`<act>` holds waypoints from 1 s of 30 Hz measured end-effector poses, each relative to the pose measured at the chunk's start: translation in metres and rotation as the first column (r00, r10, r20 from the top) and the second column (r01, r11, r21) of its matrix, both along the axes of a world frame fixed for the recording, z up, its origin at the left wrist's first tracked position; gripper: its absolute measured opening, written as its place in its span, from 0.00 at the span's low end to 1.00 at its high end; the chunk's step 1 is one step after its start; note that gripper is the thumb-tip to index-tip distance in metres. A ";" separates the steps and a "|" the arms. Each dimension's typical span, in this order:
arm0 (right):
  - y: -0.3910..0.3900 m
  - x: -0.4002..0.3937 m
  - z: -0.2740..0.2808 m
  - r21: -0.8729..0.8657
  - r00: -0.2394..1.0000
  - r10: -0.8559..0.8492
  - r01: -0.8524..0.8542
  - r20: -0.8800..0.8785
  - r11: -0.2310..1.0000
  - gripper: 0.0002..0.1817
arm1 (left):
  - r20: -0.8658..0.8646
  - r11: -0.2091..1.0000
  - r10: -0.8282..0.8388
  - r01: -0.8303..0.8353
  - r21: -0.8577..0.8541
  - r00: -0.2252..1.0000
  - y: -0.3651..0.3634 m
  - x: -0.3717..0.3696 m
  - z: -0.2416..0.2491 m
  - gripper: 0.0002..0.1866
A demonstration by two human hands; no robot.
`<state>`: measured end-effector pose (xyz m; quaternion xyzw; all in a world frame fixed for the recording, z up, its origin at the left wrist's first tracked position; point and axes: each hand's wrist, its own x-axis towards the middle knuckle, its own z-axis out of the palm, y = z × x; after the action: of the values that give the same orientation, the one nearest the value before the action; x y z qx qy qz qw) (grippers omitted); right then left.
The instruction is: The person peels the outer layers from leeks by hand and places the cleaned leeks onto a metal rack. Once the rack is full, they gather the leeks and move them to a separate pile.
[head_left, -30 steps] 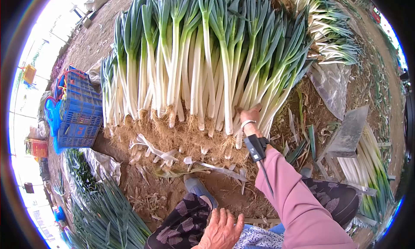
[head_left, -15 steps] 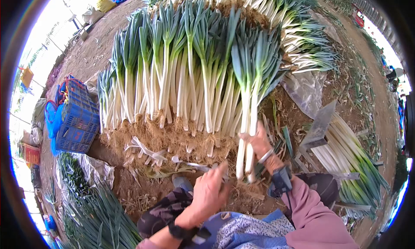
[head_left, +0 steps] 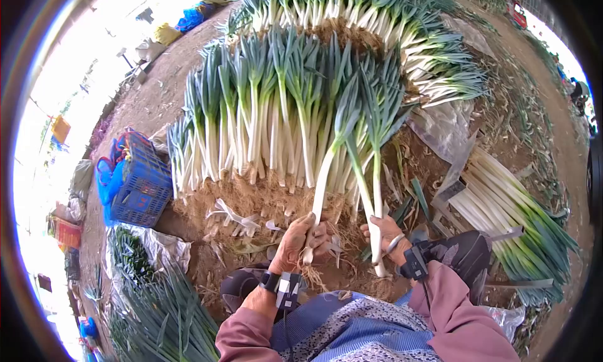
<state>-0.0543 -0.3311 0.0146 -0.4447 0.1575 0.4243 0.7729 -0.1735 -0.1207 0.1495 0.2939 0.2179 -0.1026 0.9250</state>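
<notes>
My left hand (head_left: 298, 239) is closed around the lower white shaft of a leek (head_left: 323, 176), just above its stringy roots. In my right hand (head_left: 389, 236) is the base of another leek (head_left: 377, 183), whose bottom end hangs below my fingers. Both leeks lean forward, their green tops reaching over a dense row of leeks (head_left: 256, 132) with brown roots toward me. Between the row and my hands lie pale strips of peeled leaf (head_left: 235, 216).
A metal rack (head_left: 453, 181) at right holds a stack of cleaned leeks (head_left: 496, 205). Dark green leaves (head_left: 160, 312) lie at lower left. A blue crate (head_left: 141, 183) stands beyond them. Another curved row of leeks (head_left: 433, 60) lies farther back, beside plastic sheeting (head_left: 443, 126).
My left hand, empty before, has taken one leek by its base. The leeks that were together in my right hand are now apart, one in each hand. The view has shifted slightly.
</notes>
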 end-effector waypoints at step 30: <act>0.248 -0.051 0.281 -0.080 0.250 0.314 -0.654 0.916 0.752 0.36 | 0.322 0.441 0.744 -0.793 0.421 0.585 0.220 -0.187 0.065 0.12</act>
<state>-0.1057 -0.0829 0.2952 -0.4921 -0.4926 0.3614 0.6201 -0.3603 0.0995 0.2145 0.4065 0.3047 0.4049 0.7602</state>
